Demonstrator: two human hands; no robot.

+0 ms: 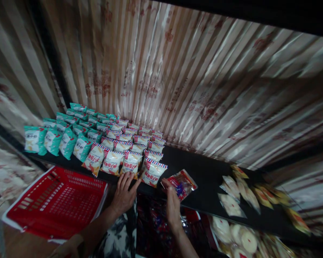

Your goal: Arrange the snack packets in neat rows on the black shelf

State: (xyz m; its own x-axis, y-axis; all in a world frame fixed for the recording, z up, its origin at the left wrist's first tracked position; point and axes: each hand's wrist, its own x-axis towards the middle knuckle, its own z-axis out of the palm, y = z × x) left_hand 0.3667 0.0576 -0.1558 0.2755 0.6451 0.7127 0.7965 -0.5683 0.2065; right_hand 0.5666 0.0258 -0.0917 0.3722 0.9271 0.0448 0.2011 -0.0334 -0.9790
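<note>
Far left, below the shelf: one red basket (57,200), mesh-walled, with nothing visible inside it.

On the dark shelf (204,175), left end — teal snack packets (67,143) standing in rows running back toward the striped wall; four show in the front row, the rest overlap too much for a firm count. Just beside them to the right, white packets with red-and-blue striped tops (130,161), also in rows; about four across the front, three or four rows deep.

Left hand (123,195): open, fingers spread, fingertips touching the lower edge of the front white packets at the shelf lip. Nothing is grasped.

Right hand (172,204): raised edge-on, fingertips pinching the near corner of a single clear packet with red and blue contents (183,183). That packet lies flat on the shelf, just right of the white rows and apart from them.

Further right on the shelf — a loose cluster of pale and yellow-orange packets (237,193), blurred; roughly eight, lying flat.

Below the shelf, lower right: round white cakes in wrappers (242,238), at least four visible.
</note>
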